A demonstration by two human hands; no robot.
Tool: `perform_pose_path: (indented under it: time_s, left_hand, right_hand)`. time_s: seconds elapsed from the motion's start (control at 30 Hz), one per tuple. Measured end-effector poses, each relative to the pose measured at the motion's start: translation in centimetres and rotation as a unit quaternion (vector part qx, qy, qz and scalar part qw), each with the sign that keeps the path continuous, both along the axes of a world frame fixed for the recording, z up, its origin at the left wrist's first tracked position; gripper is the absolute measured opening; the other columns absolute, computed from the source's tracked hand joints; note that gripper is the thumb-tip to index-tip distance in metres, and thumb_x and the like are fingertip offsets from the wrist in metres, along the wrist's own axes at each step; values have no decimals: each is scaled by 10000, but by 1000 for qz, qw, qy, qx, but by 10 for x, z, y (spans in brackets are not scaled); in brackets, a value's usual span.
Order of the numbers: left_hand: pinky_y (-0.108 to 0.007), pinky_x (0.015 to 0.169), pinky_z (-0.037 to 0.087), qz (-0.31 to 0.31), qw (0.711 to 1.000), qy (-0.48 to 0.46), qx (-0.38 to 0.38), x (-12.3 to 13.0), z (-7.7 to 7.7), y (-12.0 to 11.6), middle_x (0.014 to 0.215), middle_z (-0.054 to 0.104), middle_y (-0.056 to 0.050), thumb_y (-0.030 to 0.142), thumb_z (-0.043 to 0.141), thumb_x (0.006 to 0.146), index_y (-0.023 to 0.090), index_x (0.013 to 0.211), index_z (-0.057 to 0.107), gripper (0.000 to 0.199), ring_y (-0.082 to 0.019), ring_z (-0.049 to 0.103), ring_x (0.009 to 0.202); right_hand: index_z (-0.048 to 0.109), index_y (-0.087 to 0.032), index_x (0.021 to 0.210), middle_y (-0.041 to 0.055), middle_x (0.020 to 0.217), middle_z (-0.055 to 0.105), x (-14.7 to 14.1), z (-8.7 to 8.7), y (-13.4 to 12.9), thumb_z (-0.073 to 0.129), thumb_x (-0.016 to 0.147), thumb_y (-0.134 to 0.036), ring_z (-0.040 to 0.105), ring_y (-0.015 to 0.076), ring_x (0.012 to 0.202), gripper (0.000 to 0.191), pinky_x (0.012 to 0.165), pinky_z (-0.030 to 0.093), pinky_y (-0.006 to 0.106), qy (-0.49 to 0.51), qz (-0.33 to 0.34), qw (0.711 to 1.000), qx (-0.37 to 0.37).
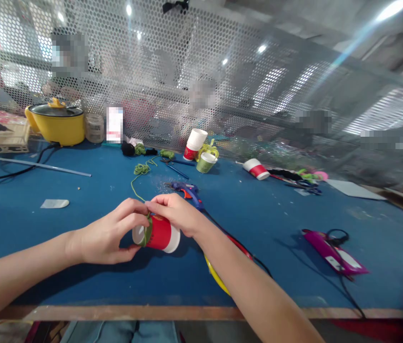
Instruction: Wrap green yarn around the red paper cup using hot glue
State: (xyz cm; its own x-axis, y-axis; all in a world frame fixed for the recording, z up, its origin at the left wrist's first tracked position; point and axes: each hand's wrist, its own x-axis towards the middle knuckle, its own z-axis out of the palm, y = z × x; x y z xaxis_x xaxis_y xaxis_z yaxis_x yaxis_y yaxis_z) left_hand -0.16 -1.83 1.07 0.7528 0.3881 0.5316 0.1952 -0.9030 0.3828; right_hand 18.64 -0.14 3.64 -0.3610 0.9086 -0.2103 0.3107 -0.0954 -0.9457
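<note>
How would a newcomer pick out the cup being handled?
On the blue table, near its front edge, find the left hand and right hand. Between them is a sideways red-and-white cup. Unlike the cups farther back, it is held, with green yarn around one end.

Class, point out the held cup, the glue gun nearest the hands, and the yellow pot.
Held cup [160, 232], head view: on its red band.
Glue gun [191, 189], head view: on its blue body.
Yellow pot [63, 130], head view: on its front wall.
</note>
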Motion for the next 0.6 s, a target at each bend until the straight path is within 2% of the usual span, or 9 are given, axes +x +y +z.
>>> perform_pose_path:
  time_s: [0.1,0.23,0.3,0.43,0.6]
  left_hand:
    - [-345,885,440,-10,1000,4,11,1,3,-1,1104,425,-113,45,529,728,173,1034,412,352,-222,440,1046]
    - [-374,894,434,1,1000,-11,-12,1,2,0,1108,435,-117,67,537,724,175,1098,376,421,-229,444,1051]
    - [-375,891,438,21,997,-37,-61,1,0,1,1092,456,-106,91,556,707,179,1104,368,448,-226,467,1037]
    - [-352,863,466,59,975,-92,-194,4,-5,3,1050,494,-79,139,580,683,179,1080,398,438,-206,531,968]
    - [-321,836,488,69,939,-91,-324,5,-6,4,1008,531,-55,174,593,673,170,1038,426,402,-178,576,905]
  right_hand:
    - [591,-149,658,-41,575,534,-1,1,-1,655,676,-327,432,70,512,190,510,333,214,17,-26,1000,0]
    - [590,-154,651,-19,658,587,3,7,-3,602,716,-261,485,81,603,126,597,369,227,68,-55,993,75]
    - [585,-155,671,-11,685,597,6,10,-4,600,726,-269,498,82,632,127,614,377,229,110,-66,987,98]
    - [561,-160,710,-13,697,594,13,14,-4,647,702,-285,477,68,574,152,542,359,224,192,-98,972,97]
    - [547,-162,700,-25,638,574,17,12,2,683,680,-301,459,61,512,196,512,357,231,203,-131,962,129]
